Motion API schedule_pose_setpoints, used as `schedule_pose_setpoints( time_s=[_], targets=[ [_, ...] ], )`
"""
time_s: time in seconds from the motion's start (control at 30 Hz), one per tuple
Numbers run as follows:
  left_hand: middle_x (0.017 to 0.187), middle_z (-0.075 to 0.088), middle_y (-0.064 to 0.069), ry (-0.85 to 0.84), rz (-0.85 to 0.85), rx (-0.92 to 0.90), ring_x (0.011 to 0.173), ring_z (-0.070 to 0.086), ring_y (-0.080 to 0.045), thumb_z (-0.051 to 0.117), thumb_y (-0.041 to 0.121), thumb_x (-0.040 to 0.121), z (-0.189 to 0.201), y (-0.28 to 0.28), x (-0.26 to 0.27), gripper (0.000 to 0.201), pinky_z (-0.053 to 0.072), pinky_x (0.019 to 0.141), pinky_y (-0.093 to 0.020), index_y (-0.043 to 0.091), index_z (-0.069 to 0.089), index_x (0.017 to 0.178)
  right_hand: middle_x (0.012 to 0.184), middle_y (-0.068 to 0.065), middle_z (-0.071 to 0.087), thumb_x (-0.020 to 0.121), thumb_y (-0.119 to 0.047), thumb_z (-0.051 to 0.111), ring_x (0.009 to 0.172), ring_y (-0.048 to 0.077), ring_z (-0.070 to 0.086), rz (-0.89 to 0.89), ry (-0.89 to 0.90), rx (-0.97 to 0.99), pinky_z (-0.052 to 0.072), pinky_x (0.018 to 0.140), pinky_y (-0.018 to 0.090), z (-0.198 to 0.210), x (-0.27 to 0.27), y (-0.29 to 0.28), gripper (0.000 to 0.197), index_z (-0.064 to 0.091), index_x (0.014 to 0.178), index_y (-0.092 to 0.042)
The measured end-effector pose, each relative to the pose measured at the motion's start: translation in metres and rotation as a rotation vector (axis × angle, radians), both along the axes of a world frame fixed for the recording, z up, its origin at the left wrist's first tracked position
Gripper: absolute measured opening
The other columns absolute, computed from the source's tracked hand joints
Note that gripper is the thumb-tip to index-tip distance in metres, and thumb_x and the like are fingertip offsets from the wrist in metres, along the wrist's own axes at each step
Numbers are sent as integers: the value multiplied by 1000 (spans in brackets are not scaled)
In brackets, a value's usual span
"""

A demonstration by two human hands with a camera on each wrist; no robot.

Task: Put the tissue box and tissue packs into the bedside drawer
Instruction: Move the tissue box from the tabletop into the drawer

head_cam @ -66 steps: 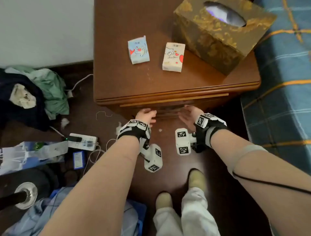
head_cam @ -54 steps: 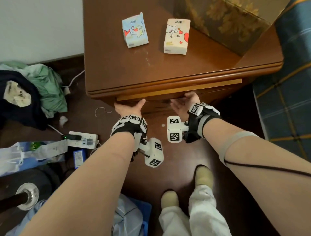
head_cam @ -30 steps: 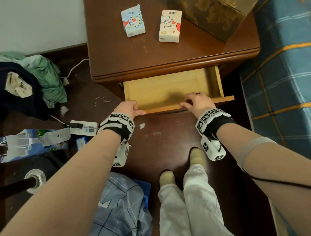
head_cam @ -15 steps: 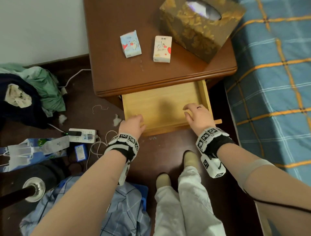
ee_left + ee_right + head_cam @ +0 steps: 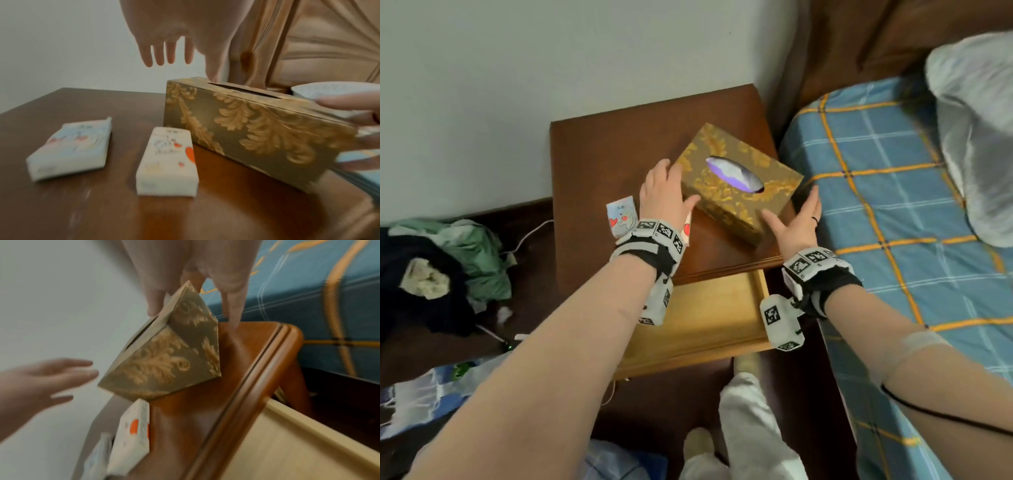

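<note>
A bed [image 5: 893, 192] with a blue checked cover fills the right side of the room, its far end cut off by the frame; a pale pillow [image 5: 976, 137] lies at its head, only partly in view; beside the bed stands a brown wooden bedside table [image 5: 599, 161] against the white wall, its drawer [image 5: 709, 318] pulled out below the top, the light wooden floor of the drawer half hidden behind the person's left forearm; a heap of clothes [image 5: 448, 260] lies on the dark floor to the left, too jumbled to sort out; on the tabletop, set at a slant, rests the gold-patterned tissue box [image 5: 736, 181], a pale tissue showing in its oval slot; the left hand [image 5: 664, 195] lies at the box's near-left end with fingers spread and straight, the thumb on its top edge; the right hand [image 5: 796, 219] stands at the opposite end, fingers extended and parted, and whether they press the cardboard cannot be told through the blur; neither hand has closed round anything; the blue tissue pack [image 5: 621, 219] lies left of the left wrist; the white tissue pack [image 5: 167, 160] with red hearts lies beside it, just short of the box, almost wholly covered by the wrist from above.
</note>
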State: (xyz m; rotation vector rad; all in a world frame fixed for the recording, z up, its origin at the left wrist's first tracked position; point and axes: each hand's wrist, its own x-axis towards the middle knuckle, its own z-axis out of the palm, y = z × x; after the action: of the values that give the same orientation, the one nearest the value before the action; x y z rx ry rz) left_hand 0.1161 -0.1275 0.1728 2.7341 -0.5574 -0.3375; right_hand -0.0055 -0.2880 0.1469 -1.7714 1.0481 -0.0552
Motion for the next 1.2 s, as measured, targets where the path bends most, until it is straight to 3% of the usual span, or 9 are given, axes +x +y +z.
schedule_pose_setpoints(
  time_s=[0.17,0.3,0.43,0.57,0.73,0.83,0.9,1.0,1.2],
  targets=[
    [149,38,-19,303,99,194,136,39,-33,72,35,77,-2,-33,51,99,36,112,-43,7,10,150,133,10,57,83,-29,65,116,31,58,-12,36,330,49,98,48,-18,12,-20,58,43,133,-9],
    [137,50,-20,439,154,124,123,52,-33,77,31,74,-4,-29,57,78,44,104,-44,-1,40,135,136,12,53,86,-13,61,117,31,56,-95,-68,448,54,88,48,-18,10,-19,57,37,137,-6],
    [134,48,-18,374,189,-7,121,51,-33,79,29,72,3,-21,30,77,44,103,-44,1,41,132,137,10,54,88,-11,57,122,28,54,-83,-98,362,55,86,46,-9,-8,-19,57,36,140,-12],
    [128,51,-16,311,165,-146,114,55,-30,78,25,72,11,-2,-15,65,46,96,-40,1,46,123,126,-1,55,87,-4,57,119,15,53,-55,-203,250,57,83,29,8,-44,-22,55,39,139,-11],
    [112,63,-17,362,158,-302,99,64,-30,82,20,68,24,36,-82,47,51,92,-49,9,48,100,136,7,53,87,1,55,112,11,55,-55,-267,250,58,72,16,27,-109,-2,56,37,140,-10],
    [106,64,-20,400,170,-330,96,64,-33,80,14,68,25,66,-123,42,51,89,-52,8,48,95,131,0,52,87,3,54,97,-8,61,-51,-254,258,58,70,15,35,-147,21,57,37,140,-10],
    [103,63,-22,410,191,-301,93,63,-35,78,13,70,22,84,-148,39,50,87,-53,10,45,89,133,3,53,86,2,56,108,1,61,-24,-223,240,57,77,21,33,-168,36,59,37,140,-12],
    [94,59,-13,437,248,-235,87,59,-27,75,14,76,4,109,-178,36,51,88,-44,10,41,88,138,11,53,84,-1,59,121,20,54,65,-143,203,46,103,47,15,-183,54,62,38,140,-15],
    [91,53,-7,494,389,-181,86,51,-19,71,12,80,-55,134,-205,30,44,83,-31,9,43,89,134,5,58,86,-3,57,109,8,55,276,19,156,43,106,34,-34,-170,61,57,41,138,-20]
  ],
)
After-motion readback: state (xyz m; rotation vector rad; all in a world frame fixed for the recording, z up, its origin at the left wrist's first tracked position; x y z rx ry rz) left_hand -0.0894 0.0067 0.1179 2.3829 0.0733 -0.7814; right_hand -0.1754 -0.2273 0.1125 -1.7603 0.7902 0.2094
